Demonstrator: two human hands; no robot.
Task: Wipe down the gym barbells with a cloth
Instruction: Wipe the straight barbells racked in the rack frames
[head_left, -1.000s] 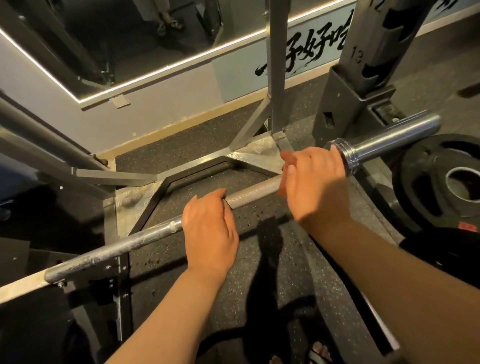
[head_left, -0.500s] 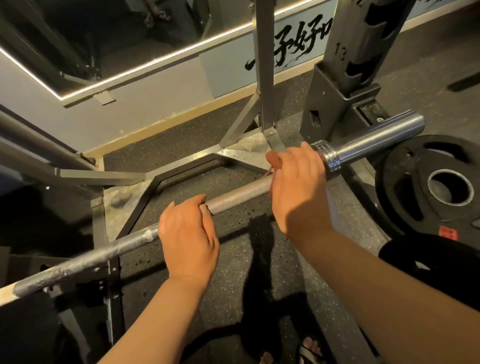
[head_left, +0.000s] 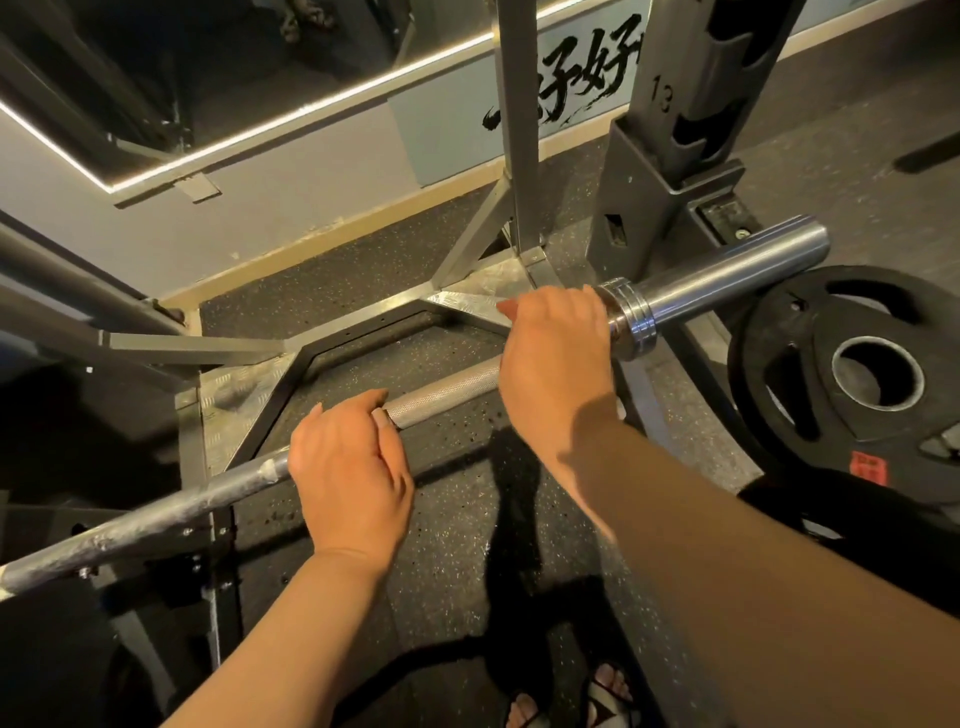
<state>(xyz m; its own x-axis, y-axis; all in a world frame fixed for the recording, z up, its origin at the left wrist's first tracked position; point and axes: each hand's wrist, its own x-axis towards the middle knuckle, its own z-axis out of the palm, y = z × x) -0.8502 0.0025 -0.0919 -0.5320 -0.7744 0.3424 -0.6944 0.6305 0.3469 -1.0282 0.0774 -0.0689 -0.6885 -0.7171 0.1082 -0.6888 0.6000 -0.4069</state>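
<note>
Speckled black rubber floor (head_left: 457, 587) of a gym fills the bottom of the view, where a person's sandalled feet (head_left: 610, 696) are cut off by the lower edge. Two bare forearms reach forward to a barbell (head_left: 447, 389) that runs on a slant from lower left to upper right, held above the floor. The left hand (head_left: 348, 478) takes an overhand grip on the shaft where scuffed, white-streaked steel gives way to knurling. Its fingers curl over the top and its thumb tip lies against the knurled part. The right hand (head_left: 556, 358), further along, has the same closed grip, knuckles up, just beside the ringed collar (head_left: 631, 325). Both sets of fingertips are hidden behind the bar. Past the collar the polished sleeve (head_left: 727, 270) juts out bare. The bar's far left end is cut off by the picture's edge, and whether it rests on the dark bracket there is hard to tell. Right of the sleeve, a black weight plate (head_left: 779, 338) lies flat on the floor, partly cut off. Behind the bar stand a silver frame (head_left: 244, 389) with a grey post (head_left: 514, 130) and a dark notched upright (head_left: 670, 130) marked 13. Beyond them, a wall banner (head_left: 571, 88) carries brushed black characters, and a mirror (head_left: 208, 62) edged with a light strip shows only dim shapes.
</note>
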